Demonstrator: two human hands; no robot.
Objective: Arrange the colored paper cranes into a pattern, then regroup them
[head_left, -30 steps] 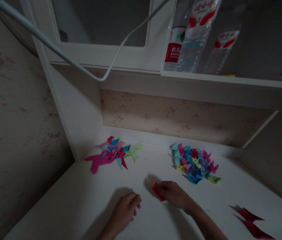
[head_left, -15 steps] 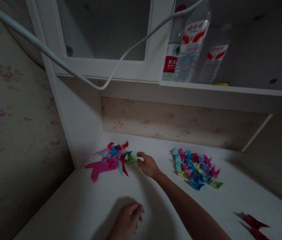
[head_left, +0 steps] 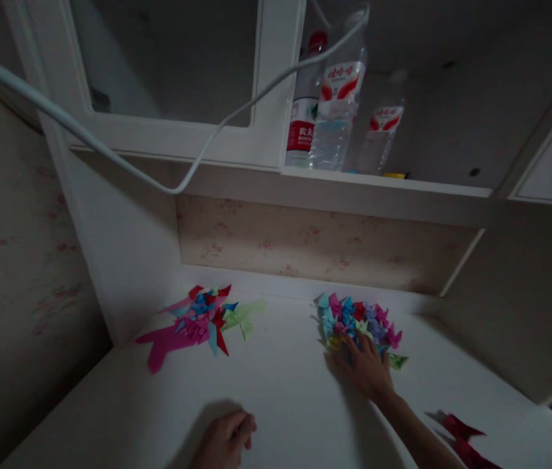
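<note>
My right hand point(head_left: 367, 370) reaches over the pile of small folded-paper figures point(head_left: 383, 319) on the right, fingers spread and touching its near side. The pile mixes blue, purple, pink, yellow and green pieces, and the hand hides part of it. On the white desk at the lower middle rests my left hand point(head_left: 227, 438), its fingers curled closed with nothing showing in them. To the left lies a second cluster of folded paper point(head_left: 202, 319), with a large magenta piece point(head_left: 163, 348) and a pale green piece point(head_left: 245, 319) sticking out flat from it.
Red folded paper point(head_left: 461, 430) lies at the lower right of the desk point(head_left: 276, 378). Above, several plastic bottles point(head_left: 337, 117) stand on a cabinet shelf point(head_left: 383, 185). A white cable point(head_left: 173, 190) hangs across the front of the cabinet.
My right hand has left the pale green paper at the left cluster and moved right onto the other pile, its fingers spreading. My left hand stays curled. The view has turned slightly right.
</note>
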